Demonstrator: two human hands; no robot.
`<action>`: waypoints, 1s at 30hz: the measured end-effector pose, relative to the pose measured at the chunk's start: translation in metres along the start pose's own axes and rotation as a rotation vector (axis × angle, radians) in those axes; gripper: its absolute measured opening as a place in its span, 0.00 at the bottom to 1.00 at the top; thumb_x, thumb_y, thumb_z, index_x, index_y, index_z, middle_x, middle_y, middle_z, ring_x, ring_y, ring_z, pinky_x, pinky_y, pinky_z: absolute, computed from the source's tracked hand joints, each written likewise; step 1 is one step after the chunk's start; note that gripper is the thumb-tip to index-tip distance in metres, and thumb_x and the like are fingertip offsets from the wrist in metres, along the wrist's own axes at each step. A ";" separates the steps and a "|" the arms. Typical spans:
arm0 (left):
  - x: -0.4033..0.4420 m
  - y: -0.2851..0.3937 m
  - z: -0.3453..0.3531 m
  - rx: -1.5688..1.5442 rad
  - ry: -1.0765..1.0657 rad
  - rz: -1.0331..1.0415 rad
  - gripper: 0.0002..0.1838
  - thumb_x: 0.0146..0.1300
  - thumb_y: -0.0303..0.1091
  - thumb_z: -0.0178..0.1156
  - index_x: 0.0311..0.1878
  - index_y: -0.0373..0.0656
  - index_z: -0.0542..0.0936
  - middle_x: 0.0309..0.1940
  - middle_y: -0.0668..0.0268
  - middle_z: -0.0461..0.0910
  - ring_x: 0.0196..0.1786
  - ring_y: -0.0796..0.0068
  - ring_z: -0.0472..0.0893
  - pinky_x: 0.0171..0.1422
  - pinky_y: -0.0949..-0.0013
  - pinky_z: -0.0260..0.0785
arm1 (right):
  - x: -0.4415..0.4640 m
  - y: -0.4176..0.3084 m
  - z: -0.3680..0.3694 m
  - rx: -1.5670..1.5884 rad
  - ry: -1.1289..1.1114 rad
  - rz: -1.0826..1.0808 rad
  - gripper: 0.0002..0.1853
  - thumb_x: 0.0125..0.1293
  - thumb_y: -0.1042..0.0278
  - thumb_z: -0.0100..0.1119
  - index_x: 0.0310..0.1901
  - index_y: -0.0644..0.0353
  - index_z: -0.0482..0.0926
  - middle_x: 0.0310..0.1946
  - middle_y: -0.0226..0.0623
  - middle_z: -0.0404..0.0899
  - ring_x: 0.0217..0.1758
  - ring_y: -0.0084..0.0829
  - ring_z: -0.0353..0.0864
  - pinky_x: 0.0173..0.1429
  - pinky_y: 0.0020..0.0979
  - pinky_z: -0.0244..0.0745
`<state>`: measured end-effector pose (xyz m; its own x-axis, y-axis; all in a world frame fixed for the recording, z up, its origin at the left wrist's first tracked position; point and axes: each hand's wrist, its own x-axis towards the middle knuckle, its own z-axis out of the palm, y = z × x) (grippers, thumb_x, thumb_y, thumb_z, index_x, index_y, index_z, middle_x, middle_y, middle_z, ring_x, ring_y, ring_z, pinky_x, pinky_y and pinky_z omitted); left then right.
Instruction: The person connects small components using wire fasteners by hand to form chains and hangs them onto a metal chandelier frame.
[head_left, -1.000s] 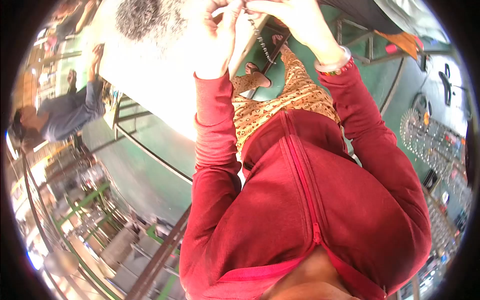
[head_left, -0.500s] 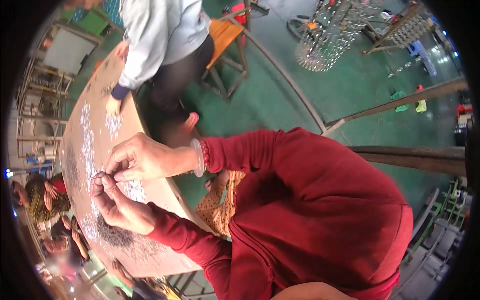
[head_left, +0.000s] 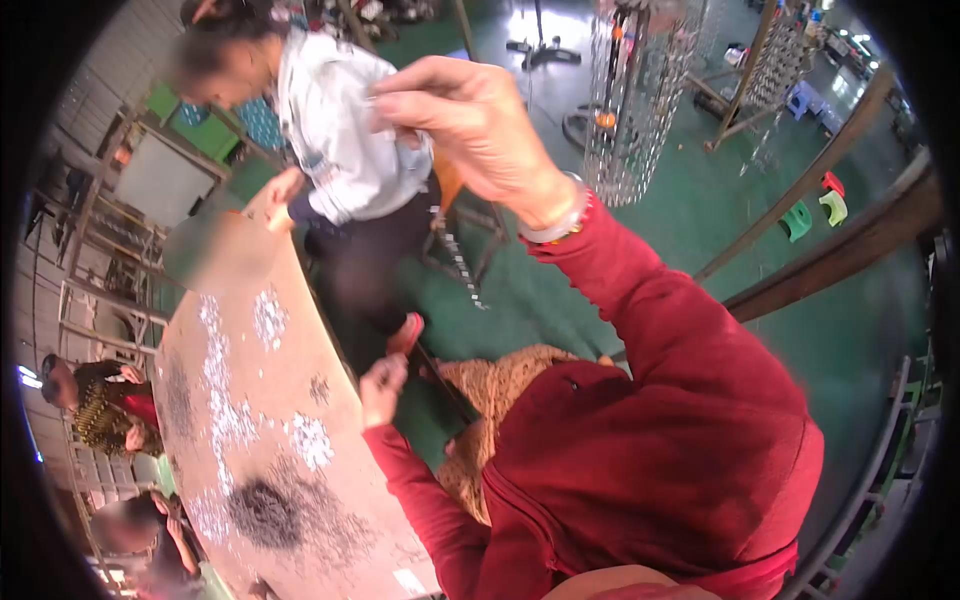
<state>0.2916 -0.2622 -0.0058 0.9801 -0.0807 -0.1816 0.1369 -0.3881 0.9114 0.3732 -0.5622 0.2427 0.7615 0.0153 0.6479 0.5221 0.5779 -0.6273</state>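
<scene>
My right hand is raised high, thumb and index finger pinched together; what lies between the tips is too small to make out. Lower down, beside the table's near edge, my left hand has its fingers curled together, with any held thing hidden. Below my right hand hangs a short strand of small shiny links; I cannot tell what its upper end is attached to. On the table lie scattered shiny silver pieces and a heap of small dark pieces.
A co-worker in a light jacket stands at the table's far end, hands near its edge. Two other people are at the left side. Strands of metal pieces hang on a rack, with metal bars at right and small stools behind.
My hands have parted from their meeting point over the table. The right rose up and away; the left moved back to the near edge. The co-worker's hand has lifted from the silver pieces.
</scene>
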 end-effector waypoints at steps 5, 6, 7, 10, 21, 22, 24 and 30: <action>0.018 -0.142 -0.017 0.000 -0.090 -0.236 0.15 0.62 0.36 0.61 0.49 0.38 0.79 0.30 0.72 0.78 0.25 0.85 0.71 0.27 0.78 0.65 | 0.030 -0.052 -0.039 -0.032 0.080 -0.178 0.07 0.58 0.75 0.62 0.37 0.68 0.81 0.29 0.40 0.82 0.29 0.22 0.78 0.31 0.21 0.68; 0.018 -0.152 -0.019 0.045 -0.039 -0.260 0.15 0.61 0.31 0.61 0.50 0.37 0.78 0.36 0.69 0.79 0.29 0.86 0.72 0.29 0.78 0.66 | 0.038 -0.063 -0.048 -0.049 0.076 -0.211 0.07 0.58 0.76 0.62 0.37 0.68 0.81 0.28 0.40 0.82 0.29 0.22 0.77 0.31 0.21 0.68; 0.020 -0.158 -0.017 0.047 0.005 -0.206 0.16 0.60 0.27 0.61 0.51 0.37 0.77 0.40 0.68 0.80 0.35 0.83 0.75 0.34 0.78 0.67 | 0.044 -0.075 -0.052 -0.074 0.136 -0.242 0.07 0.58 0.76 0.62 0.38 0.68 0.81 0.29 0.41 0.82 0.27 0.22 0.77 0.31 0.21 0.68; 0.016 -0.143 -0.020 0.049 -0.045 -0.236 0.18 0.61 0.34 0.60 0.54 0.40 0.76 0.44 0.68 0.79 0.46 0.76 0.76 0.43 0.71 0.70 | 0.064 -0.107 -0.080 -0.174 0.181 -0.367 0.10 0.58 0.74 0.62 0.40 0.68 0.80 0.31 0.41 0.82 0.30 0.23 0.78 0.33 0.22 0.70; 0.005 -0.126 -0.016 0.033 0.103 -0.394 0.17 0.60 0.33 0.61 0.51 0.39 0.78 0.41 0.67 0.81 0.27 0.83 0.73 0.28 0.78 0.63 | 0.123 -0.216 -0.174 -0.500 0.479 -0.681 0.12 0.59 0.70 0.60 0.44 0.64 0.79 0.31 0.30 0.79 0.30 0.20 0.75 0.31 0.22 0.69; 0.005 -0.125 -0.016 0.027 0.108 -0.401 0.16 0.60 0.33 0.61 0.51 0.38 0.78 0.40 0.67 0.81 0.28 0.83 0.73 0.28 0.78 0.63 | 0.135 -0.225 -0.194 -0.396 0.511 -0.662 0.11 0.58 0.70 0.60 0.43 0.63 0.79 0.30 0.30 0.79 0.30 0.20 0.74 0.30 0.22 0.68; 0.012 -0.153 -0.018 -0.006 0.116 -0.344 0.16 0.60 0.34 0.61 0.50 0.38 0.78 0.39 0.67 0.81 0.29 0.83 0.73 0.28 0.78 0.63 | 0.140 -0.240 -0.209 -0.438 0.526 -0.665 0.11 0.57 0.71 0.60 0.42 0.62 0.80 0.30 0.30 0.79 0.29 0.20 0.74 0.31 0.21 0.67; 0.005 -0.135 -0.015 -0.022 0.149 -0.383 0.15 0.59 0.33 0.62 0.48 0.38 0.79 0.35 0.68 0.80 0.30 0.82 0.74 0.31 0.76 0.65 | 0.156 -0.265 -0.210 -0.351 0.529 -0.639 0.06 0.58 0.71 0.59 0.38 0.57 0.81 0.27 0.24 0.78 0.25 0.17 0.71 0.27 0.20 0.63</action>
<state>0.2801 -0.1964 -0.1245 0.8675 0.1999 -0.4554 0.4974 -0.3441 0.7964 0.4338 -0.8843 0.4194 0.3176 -0.6509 0.6895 0.9279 0.0637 -0.3673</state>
